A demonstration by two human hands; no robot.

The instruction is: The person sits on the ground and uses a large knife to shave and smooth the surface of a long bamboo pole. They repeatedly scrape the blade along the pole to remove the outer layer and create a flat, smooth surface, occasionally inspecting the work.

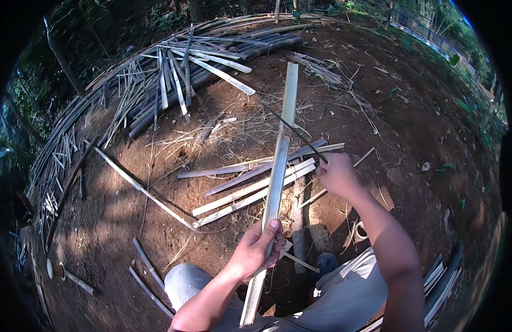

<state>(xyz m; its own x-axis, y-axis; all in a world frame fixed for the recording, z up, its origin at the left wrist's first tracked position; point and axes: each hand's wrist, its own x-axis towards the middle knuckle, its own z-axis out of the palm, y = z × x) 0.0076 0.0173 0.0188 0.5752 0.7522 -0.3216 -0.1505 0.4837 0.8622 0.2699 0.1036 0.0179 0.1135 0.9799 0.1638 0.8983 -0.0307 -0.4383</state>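
Note:
My left hand (257, 250) is wrapped round the lower part of a long split bamboo strip (276, 180), thumb on top. The strip slants up and away from my lap, pale hollow side showing, with a node partway along. In my closed right hand (339, 176) is a long, thin, dark blade (293, 130), seen nearly edge-on. It reaches up and left, crossing the strip near the node; whether it touches cannot be made out. Beneath, several split bamboo strips (250, 191) lie across a short log (299, 224) on the ground.
A big pile of bamboo poles and split pieces (184, 61) lies at the far left. One long pale stick (140, 185) rests on the soil to the left. Thin shavings (256, 130) litter the ground ahead. More bamboo lengths (444, 285) lie by my right side.

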